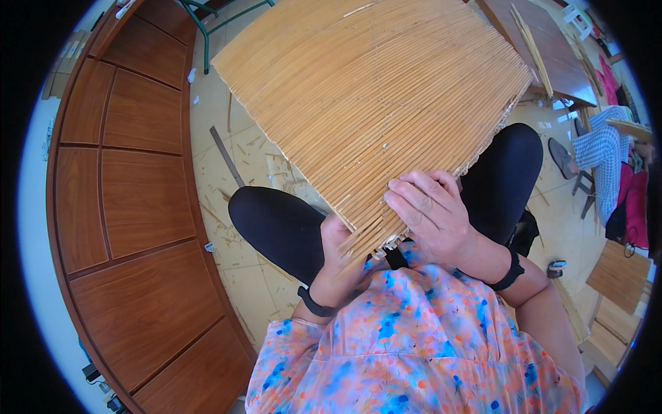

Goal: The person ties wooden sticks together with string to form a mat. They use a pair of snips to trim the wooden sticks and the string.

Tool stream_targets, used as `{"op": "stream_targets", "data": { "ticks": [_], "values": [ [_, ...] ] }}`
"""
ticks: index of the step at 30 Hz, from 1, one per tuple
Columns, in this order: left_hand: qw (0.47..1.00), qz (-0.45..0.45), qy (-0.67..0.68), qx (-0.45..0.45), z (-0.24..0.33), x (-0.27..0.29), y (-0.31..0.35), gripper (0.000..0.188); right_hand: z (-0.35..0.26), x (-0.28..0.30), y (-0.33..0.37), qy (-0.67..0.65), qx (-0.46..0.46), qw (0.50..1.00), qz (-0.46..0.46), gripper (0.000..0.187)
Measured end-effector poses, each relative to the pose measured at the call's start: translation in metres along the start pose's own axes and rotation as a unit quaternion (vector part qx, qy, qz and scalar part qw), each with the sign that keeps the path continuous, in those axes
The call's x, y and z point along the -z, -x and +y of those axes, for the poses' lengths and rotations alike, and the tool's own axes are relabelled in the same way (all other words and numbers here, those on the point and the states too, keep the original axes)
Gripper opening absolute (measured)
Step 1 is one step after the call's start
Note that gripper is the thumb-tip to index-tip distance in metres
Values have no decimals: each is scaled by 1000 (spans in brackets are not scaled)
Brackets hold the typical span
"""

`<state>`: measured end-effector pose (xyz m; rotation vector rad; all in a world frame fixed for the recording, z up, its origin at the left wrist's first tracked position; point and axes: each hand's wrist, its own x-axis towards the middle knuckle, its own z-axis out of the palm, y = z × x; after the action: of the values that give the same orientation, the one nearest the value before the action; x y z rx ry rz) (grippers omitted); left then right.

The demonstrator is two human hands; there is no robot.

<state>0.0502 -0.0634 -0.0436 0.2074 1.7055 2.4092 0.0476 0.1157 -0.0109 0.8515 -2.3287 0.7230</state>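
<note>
A panelled wooden cabinet (pixel 148 200) stands at left, beside a tiled floor (pixel 252 297) strewn with slivers. The left hand (pixel 336 241) grasps the mat's near left edge, fingers hidden beneath. The slatted mat (pixel 386 90) extends away from the lap between the knees. The right hand (pixel 431 210) lies curled on its near end; whether it grips cannot be told. Farther right is a table (pixel 552 52).

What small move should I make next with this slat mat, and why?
I'd probably nudge the loose-looking slat ends level with your left hand: they look uneven at the near end of the slat mat, right beside that hand. Your right hand lies on top of the mat, so it could likely steady it.
</note>
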Motion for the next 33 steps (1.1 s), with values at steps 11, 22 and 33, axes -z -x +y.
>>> {"op": "stream_targets", "data": {
  "ticks": [11,22,33],
  "values": [
    [919,-93,330,197,-18,19,3,55,20,-4,25,24,24,999,-32,37],
    [950,-100,182,234,-31,4,-14,57,21,-3,41,4,-25,995,-92,43],
    [946,-101,179,251,-37,-1,-22,47,13,15,70,-290,-542,789,-17,23]
  ]
}}
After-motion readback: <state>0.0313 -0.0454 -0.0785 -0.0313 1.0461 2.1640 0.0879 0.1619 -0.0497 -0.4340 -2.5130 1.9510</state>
